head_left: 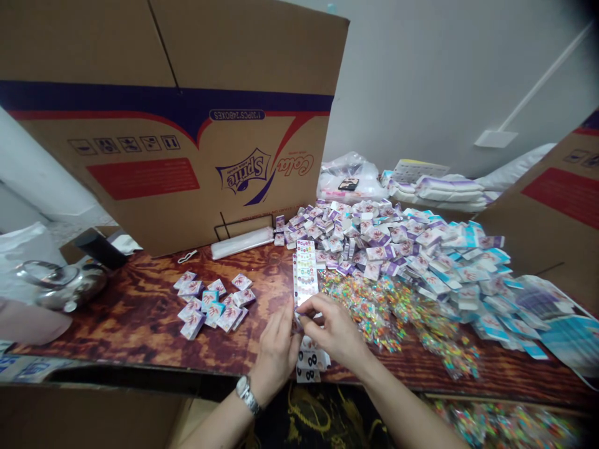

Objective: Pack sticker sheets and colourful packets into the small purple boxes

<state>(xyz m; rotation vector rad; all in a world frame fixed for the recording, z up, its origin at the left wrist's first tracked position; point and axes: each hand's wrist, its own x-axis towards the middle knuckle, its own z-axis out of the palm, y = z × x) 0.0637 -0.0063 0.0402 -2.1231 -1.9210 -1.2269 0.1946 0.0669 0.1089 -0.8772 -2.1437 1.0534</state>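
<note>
A long strip of printed stickers [306,274] lies on the dark wooden table [135,318], running toward me. My left hand [276,349], with a watch on its wrist, pinches the strip's near part from the left. My right hand [334,330] pinches it from the right, fingers closed on the strip. More of the strip [309,365] hangs below my hands at the table's front edge. A small group of purple-and-white packets [213,304] lies to the left of my hands.
A big heap of small packets [397,249] and clear bags of coloured bits [397,312] fills the right side. A large cardboard box [187,125] stands behind, another [556,206] at right. A metal kettle [63,284] sits at far left.
</note>
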